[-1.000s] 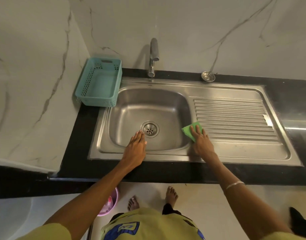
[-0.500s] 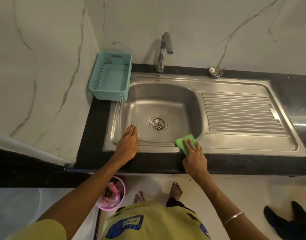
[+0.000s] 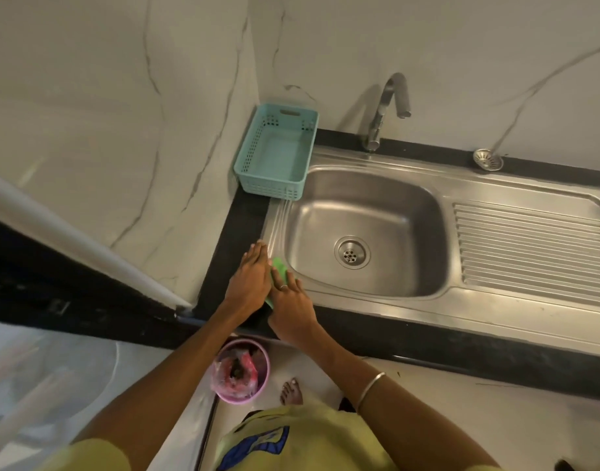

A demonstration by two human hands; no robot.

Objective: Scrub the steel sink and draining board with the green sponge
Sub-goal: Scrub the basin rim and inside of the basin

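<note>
My right hand lies flat on the green sponge, fingers straight and pressing it down onto the steel rim at the near left corner of the sink; only a strip of the sponge shows past my fingers and at the heel of my palm. My left hand rests just beside it, touching it along the edge, fingers straight and laid partly on the rim and partly on the black counter, holding nothing. The basin has its drain in the middle, and the ribbed draining board stretches off to the right. A teal plastic basket sits on the counter at the far left corner of the sink, the tap rises behind the basin, and a loose strainer lies on the counter further right. Down on the floor by my foot stands a pink bin with a bag in it.
</note>
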